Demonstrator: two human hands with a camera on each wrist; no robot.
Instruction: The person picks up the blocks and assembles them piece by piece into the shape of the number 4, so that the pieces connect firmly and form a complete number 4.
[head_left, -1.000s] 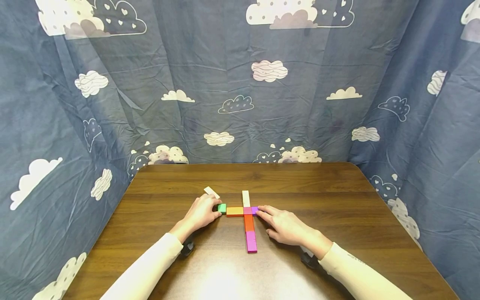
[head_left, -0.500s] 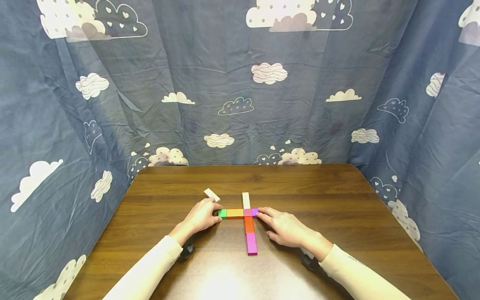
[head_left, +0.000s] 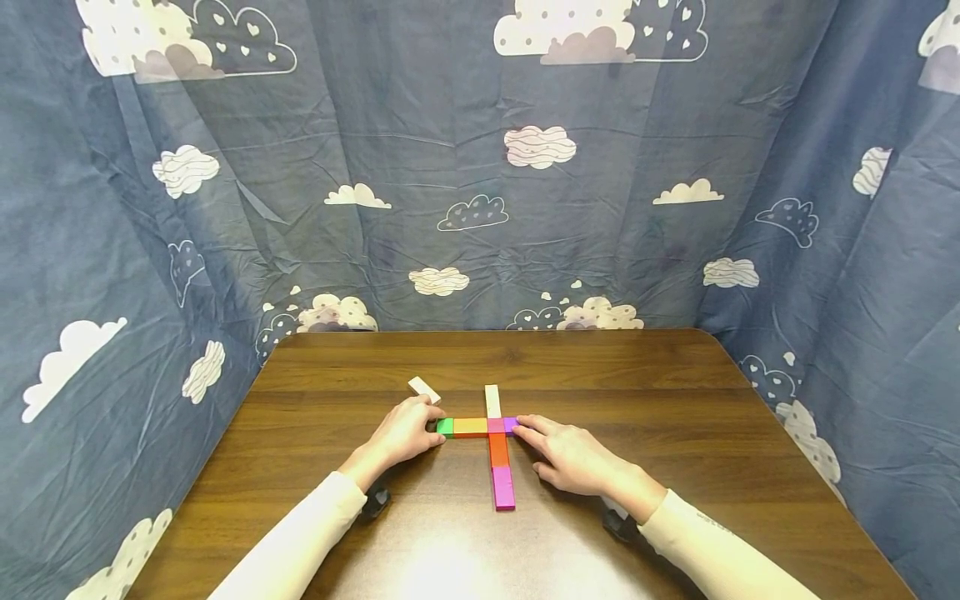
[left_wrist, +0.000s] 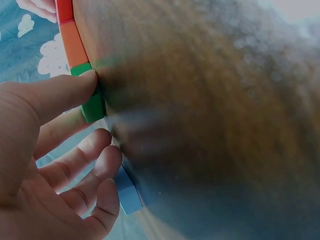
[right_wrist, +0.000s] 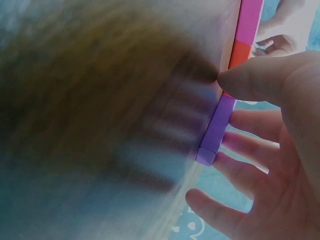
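Observation:
Coloured blocks form a cross on the table. Its row runs from a green block (head_left: 446,427) through an orange block (head_left: 470,427) and a pink block (head_left: 496,426) to a purple block (head_left: 511,426). A white block (head_left: 492,401) lies above the pink one; a red block (head_left: 498,450) and a magenta block (head_left: 503,488) lie below. The left hand (head_left: 402,433) pinches the green block (left_wrist: 92,107) between thumb and index finger. The right hand (head_left: 572,454) rests its fingertips against the purple block (right_wrist: 217,125), fingers extended and thumb apart.
Beyond the left hand, a loose white block (head_left: 424,389) lies slanted. The brown wooden table (head_left: 637,375) is bordered by blue curtains (head_left: 480,250) with a cloud pattern. A block (left_wrist: 129,192) looks bluish beside the left fingers in the left wrist view.
The left hand has brought the green block into line with the orange one, against its end. The right hand has barely moved.

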